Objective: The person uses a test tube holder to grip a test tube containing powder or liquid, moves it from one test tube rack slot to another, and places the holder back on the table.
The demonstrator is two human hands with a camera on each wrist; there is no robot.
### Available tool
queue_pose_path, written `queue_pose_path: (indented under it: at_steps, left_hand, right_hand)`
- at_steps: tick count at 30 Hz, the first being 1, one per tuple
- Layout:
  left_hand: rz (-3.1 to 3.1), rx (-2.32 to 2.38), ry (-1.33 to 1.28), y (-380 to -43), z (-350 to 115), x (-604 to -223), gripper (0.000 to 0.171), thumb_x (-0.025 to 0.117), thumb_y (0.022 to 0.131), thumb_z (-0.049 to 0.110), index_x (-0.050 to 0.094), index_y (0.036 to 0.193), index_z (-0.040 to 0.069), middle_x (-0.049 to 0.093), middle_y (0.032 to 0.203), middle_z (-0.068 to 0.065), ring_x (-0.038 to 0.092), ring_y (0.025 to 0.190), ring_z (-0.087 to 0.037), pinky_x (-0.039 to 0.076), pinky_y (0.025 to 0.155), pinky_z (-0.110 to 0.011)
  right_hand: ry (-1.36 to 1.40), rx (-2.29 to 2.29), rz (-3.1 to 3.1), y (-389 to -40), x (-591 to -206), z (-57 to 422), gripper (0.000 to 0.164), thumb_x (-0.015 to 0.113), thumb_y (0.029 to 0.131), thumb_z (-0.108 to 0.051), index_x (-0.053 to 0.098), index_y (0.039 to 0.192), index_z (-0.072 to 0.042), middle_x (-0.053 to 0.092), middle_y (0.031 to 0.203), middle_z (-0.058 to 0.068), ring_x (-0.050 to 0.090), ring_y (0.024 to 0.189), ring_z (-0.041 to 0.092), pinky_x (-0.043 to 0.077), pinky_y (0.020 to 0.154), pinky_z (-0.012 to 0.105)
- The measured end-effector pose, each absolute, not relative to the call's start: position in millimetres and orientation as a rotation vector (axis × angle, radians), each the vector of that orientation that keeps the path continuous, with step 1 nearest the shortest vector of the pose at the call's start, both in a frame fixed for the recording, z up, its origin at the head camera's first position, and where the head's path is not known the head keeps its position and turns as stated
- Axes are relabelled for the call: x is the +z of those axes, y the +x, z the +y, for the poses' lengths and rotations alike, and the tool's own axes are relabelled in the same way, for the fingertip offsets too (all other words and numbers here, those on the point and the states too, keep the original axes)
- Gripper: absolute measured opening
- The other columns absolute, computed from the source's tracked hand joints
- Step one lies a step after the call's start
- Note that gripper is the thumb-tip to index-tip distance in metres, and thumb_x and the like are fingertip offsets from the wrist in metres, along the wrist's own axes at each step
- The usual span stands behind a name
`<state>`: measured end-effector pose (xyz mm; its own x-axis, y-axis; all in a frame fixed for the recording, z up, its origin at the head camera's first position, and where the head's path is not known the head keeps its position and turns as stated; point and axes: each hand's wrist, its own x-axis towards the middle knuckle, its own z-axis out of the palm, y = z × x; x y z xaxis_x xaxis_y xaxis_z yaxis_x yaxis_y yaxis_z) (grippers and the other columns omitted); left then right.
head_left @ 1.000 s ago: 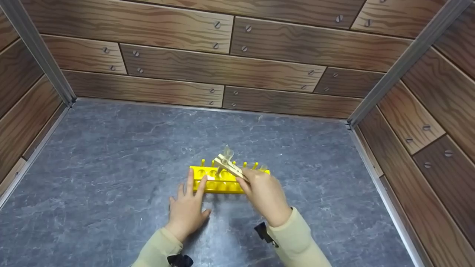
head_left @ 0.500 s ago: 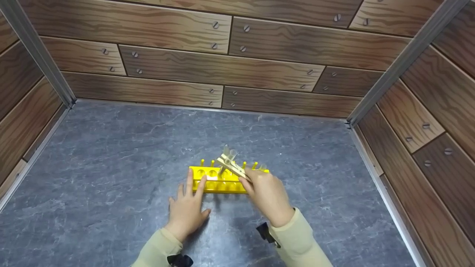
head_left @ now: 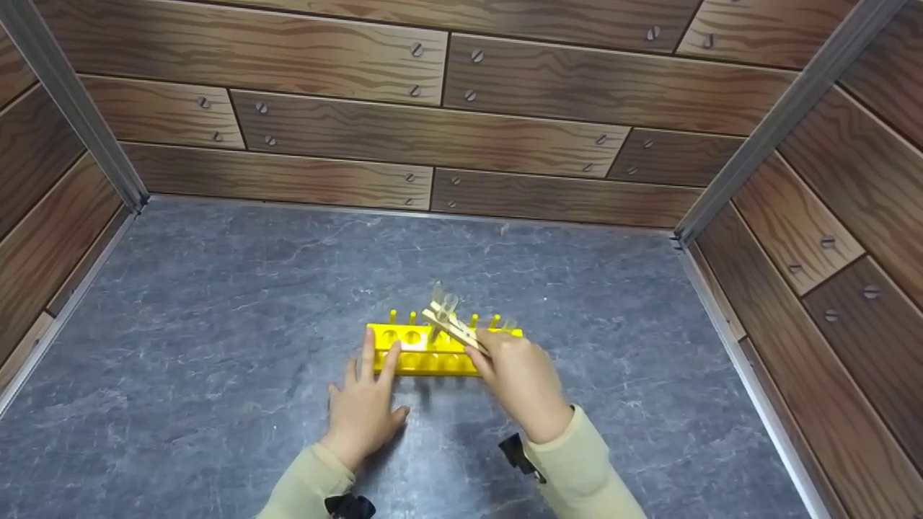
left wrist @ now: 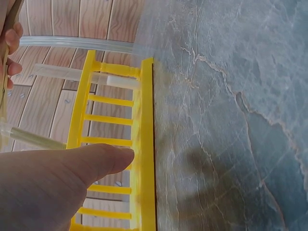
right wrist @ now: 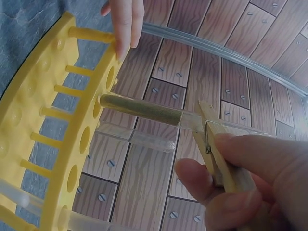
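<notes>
My left hand [head_left: 362, 414] rests straight fingers on the left end of a yellow test tube rack [head_left: 418, 362]. In the left wrist view its thumb [left wrist: 108, 161] lies across the side of the rack. My right hand [head_left: 523, 382] grips a wooden test tube clamp [head_left: 454, 330] over the rack's middle. Between the clamp's tips is a clear test tube [right wrist: 144, 110] with dark greenish contents. The tube's rounded bottom is right at a hole in the rack's top plate, as the right wrist view shows.
A second, clear tube [right wrist: 151, 139] sits at the rack's far side. Another tube with whitish contents [right wrist: 18, 197] stands in the right end of the rack. Upright pegs [head_left: 393, 317] line the back edge. Wood-patterned panels [head_left: 346, 122] enclose the grey marbled table [head_left: 216, 310].
My right hand has shifted slightly right with the clamp and the tube, and the tube now stands a little farther along the rack. My left hand has stayed in place.
</notes>
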<state>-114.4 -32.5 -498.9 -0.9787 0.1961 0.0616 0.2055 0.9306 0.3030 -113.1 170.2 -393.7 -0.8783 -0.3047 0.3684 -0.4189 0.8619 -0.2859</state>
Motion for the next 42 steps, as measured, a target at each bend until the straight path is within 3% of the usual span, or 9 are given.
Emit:
queue_pose_path:
  at_steps: [6,42]
  left_hand:
    - [-3.032,-0.460,-0.315,-115.3,-32.9,-500.3,0.097,0.075,0.073,0.046,0.022,0.149,0.017,0.003,0.153,-0.022,0.039,0.118,-0.052,0.039,0.079,-0.072]
    - [-3.023,-0.500,-0.329,-114.0,-32.1,-500.0,0.097,0.074,0.073,0.046,0.021,0.150,0.018,0.002,0.153,-0.022,0.039,0.118,-0.052,0.038,0.080,-0.072]
  right_hand:
    - [0.544,0.513,-2.739,-114.1,-393.4,170.2,0.016,0.064,0.089,-0.019,0.061,0.076,-0.010,0.044,0.057,-0.006,0.029,0.045,0.005,0.030,0.039,0.018]
    - [0.548,0.471,-2.792,-121.6,-416.6,169.9,0.017,0.063,0.089,-0.022,0.059,0.076,-0.011,0.043,0.057,-0.007,0.035,0.046,0.008,0.033,0.041,0.021]
